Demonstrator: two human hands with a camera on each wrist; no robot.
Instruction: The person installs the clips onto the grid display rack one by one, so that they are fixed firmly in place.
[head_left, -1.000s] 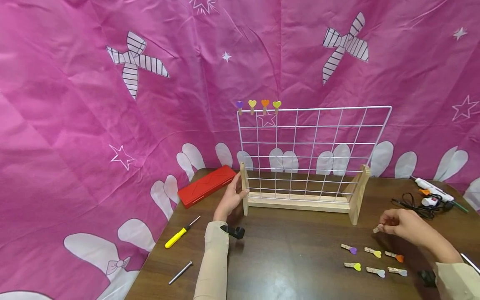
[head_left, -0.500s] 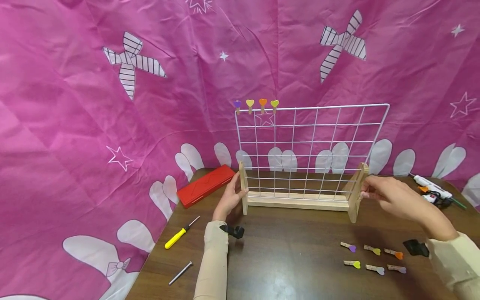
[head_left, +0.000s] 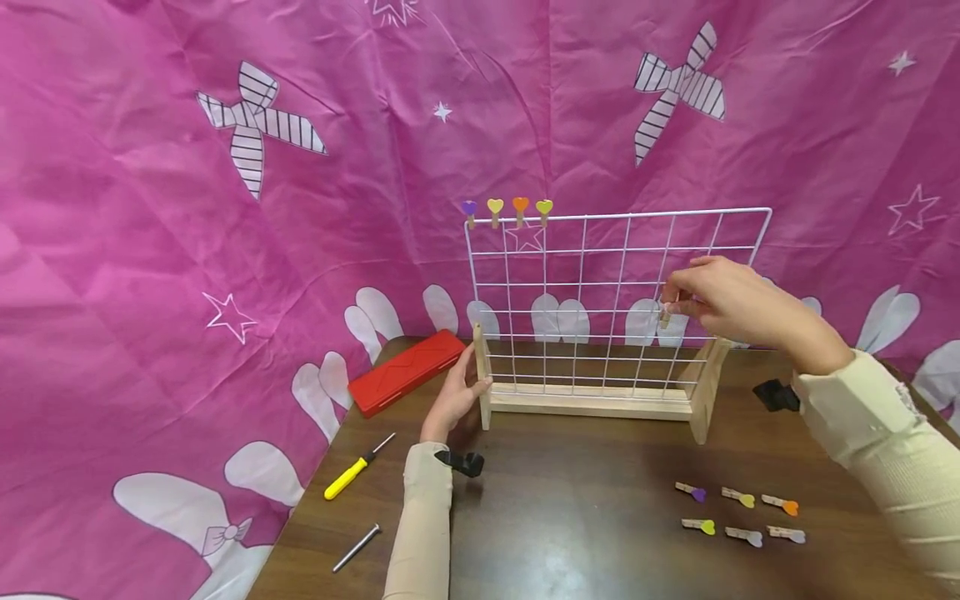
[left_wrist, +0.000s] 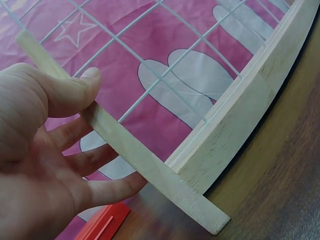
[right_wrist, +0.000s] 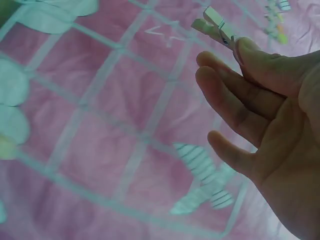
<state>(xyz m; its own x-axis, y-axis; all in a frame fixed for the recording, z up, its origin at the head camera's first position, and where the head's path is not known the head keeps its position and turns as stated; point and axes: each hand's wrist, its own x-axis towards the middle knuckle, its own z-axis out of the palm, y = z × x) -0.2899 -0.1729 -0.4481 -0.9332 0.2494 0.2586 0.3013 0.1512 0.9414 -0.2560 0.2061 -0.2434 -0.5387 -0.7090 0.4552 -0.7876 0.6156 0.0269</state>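
Observation:
A white wire grid (head_left: 600,283) stands in a wooden stand (head_left: 592,406) on the table. My left hand (head_left: 450,402) holds the stand's left side post (left_wrist: 125,140), thumb on the near face and fingers behind it. In front of the grid's right half, my right hand (head_left: 723,300) pinches a small wooden clothespin (right_wrist: 220,29) between thumb and finger. Its legs point away from the fingertips in the right wrist view. Several heart-topped clothespins (head_left: 520,208) sit clipped along the left of the grid's top wire, in purple, pale yellow, orange and yellow.
On the table's right, more heart clothespins (head_left: 738,497) lie in two rows. A red case (head_left: 407,372), a yellow-handled screwdriver (head_left: 352,475) and a metal bolt (head_left: 356,548) lie to the left. A pink printed curtain (head_left: 360,208) hangs behind the stand.
My right hand has lifted from the table beside the clothespin rows, up and leftward past the stand's right post to the grid, carrying the clothespin. My left hand keeps its hold on the post.

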